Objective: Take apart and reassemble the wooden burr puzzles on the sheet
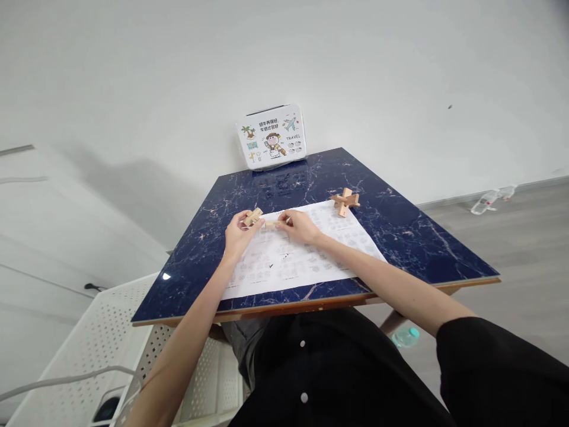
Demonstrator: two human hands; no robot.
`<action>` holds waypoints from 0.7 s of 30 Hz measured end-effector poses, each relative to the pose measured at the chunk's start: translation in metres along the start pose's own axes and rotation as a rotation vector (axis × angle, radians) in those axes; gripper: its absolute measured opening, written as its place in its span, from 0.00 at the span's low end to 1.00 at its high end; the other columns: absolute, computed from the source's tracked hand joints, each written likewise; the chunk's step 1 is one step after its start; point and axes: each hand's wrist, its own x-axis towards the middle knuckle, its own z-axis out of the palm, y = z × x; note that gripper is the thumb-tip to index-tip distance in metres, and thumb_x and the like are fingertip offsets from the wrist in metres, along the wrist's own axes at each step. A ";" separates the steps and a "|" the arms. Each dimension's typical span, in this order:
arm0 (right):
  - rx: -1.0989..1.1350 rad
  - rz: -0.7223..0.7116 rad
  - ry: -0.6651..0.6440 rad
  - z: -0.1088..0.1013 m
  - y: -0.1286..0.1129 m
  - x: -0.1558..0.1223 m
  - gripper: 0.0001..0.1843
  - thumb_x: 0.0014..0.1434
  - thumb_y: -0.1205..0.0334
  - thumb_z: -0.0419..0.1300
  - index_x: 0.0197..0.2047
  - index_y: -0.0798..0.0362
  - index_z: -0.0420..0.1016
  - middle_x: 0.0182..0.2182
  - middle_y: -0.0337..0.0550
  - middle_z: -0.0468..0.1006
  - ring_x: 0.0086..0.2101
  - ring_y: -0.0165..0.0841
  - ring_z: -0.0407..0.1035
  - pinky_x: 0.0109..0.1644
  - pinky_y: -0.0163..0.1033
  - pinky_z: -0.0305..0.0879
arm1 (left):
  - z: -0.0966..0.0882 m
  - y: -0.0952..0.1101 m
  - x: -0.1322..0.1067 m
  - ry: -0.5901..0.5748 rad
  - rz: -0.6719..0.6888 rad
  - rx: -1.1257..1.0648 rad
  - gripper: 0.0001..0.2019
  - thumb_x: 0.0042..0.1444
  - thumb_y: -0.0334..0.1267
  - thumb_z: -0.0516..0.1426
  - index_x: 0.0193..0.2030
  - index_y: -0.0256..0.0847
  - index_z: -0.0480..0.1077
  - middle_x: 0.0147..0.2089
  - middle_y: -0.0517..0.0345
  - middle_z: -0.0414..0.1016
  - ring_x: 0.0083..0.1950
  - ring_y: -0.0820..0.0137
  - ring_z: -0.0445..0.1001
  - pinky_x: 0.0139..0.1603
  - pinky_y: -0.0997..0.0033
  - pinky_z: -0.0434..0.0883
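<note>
My left hand (239,231) is closed around a small cluster of pale wooden puzzle pieces (253,217), held just above a white printed sheet (293,261). My right hand (300,226) pinches one short wooden bar (270,225), its tip close to the cluster in my left hand. Both hands hover over the far part of the sheet, which lies on a dark blue marbled table (400,237). An assembled wooden cross-shaped puzzle (345,201) stands on the sheet's far right corner, apart from both hands.
A white tin with a cartoon and the word TRAVEL (272,137) leans on the wall at the table's far edge. A white perforated cart (89,356) stands at lower left. Plastic bottles lie on the floor (489,200) and under the table (405,336).
</note>
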 end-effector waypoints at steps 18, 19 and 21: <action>0.411 0.093 -0.104 0.004 -0.005 0.001 0.08 0.64 0.61 0.66 0.45 0.52 0.74 0.41 0.46 0.84 0.31 0.32 0.78 0.38 0.39 0.77 | 0.002 0.015 -0.013 -0.126 0.343 0.267 0.31 0.52 0.50 0.70 0.61 0.46 0.70 0.59 0.48 0.78 0.49 0.61 0.79 0.46 0.62 0.75; 0.405 0.092 -0.100 0.003 -0.007 0.001 0.09 0.64 0.60 0.66 0.46 0.52 0.75 0.40 0.45 0.84 0.30 0.31 0.76 0.37 0.38 0.75 | 0.002 0.013 -0.012 -0.114 0.341 0.269 0.31 0.52 0.51 0.70 0.61 0.46 0.70 0.59 0.47 0.78 0.49 0.60 0.79 0.46 0.62 0.75; 0.391 0.096 -0.083 -0.001 -0.012 0.000 0.12 0.65 0.58 0.65 0.49 0.53 0.74 0.36 0.43 0.83 0.28 0.30 0.74 0.35 0.37 0.72 | 0.001 0.011 -0.010 -0.079 0.336 0.273 0.32 0.52 0.51 0.71 0.61 0.47 0.70 0.59 0.48 0.77 0.51 0.59 0.79 0.46 0.62 0.75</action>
